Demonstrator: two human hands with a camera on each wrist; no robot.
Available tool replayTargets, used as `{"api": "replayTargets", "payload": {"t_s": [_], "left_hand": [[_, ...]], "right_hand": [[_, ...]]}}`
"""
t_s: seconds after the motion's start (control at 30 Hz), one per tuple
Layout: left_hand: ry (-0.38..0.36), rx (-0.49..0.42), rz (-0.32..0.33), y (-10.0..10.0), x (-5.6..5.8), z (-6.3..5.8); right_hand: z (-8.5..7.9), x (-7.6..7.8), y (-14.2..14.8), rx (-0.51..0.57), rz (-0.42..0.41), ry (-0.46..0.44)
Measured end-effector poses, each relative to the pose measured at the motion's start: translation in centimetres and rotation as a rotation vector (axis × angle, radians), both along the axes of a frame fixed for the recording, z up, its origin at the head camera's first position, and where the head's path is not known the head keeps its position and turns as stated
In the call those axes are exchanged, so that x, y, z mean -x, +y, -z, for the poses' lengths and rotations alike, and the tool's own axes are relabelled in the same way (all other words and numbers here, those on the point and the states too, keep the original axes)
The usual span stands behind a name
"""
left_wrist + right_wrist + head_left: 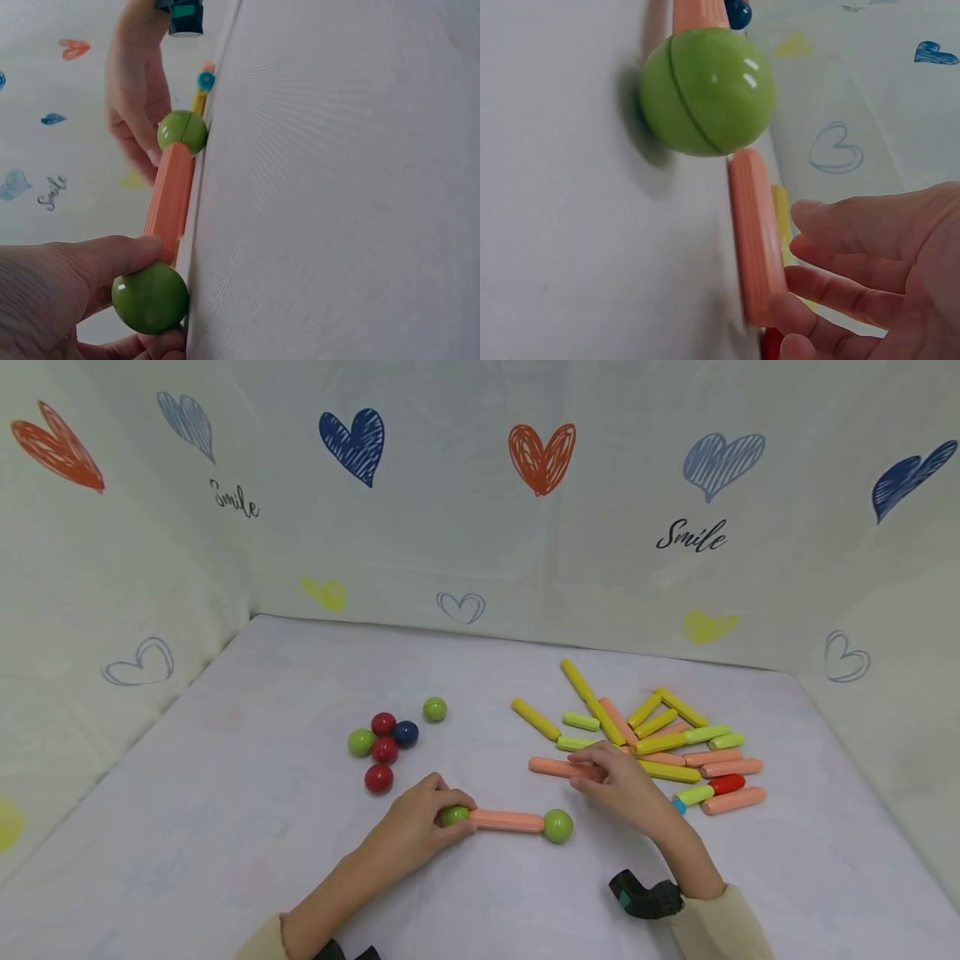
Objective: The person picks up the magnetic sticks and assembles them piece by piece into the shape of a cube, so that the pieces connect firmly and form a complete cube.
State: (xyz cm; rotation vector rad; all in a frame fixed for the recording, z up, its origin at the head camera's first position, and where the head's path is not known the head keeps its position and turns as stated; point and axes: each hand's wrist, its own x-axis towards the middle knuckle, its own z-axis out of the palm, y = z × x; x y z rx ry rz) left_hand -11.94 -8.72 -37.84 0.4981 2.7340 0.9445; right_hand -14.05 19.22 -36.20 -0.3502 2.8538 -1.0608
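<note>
The loose orange rod [551,767] lies on the desk [247,760] beyond the right green ball [557,826], its long axis running roughly left to right, almost parallel to the joined orange rod [506,822]. The right hand [622,781] is the nearer one, reaching over the loose orange rod's right end and leaving its left end bare. Its grip is relaxed and not closed round anything; a fingertip overlaps the rod, though whether it presses cannot be told. The left hand [412,822] pinches the left green ball [453,815] at the joined orange rod's other end.
</note>
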Motion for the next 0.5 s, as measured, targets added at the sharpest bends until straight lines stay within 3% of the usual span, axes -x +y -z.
{"api": "replayTargets", "payload": {"t_s": [0.5], "left_hand": [[-0.011, -0.019, 0.014, 0.05, 0.22, 0.23]], "right_hand": [[1.01, -0.22, -0.35, -0.1, 0.052, -0.058]]}}
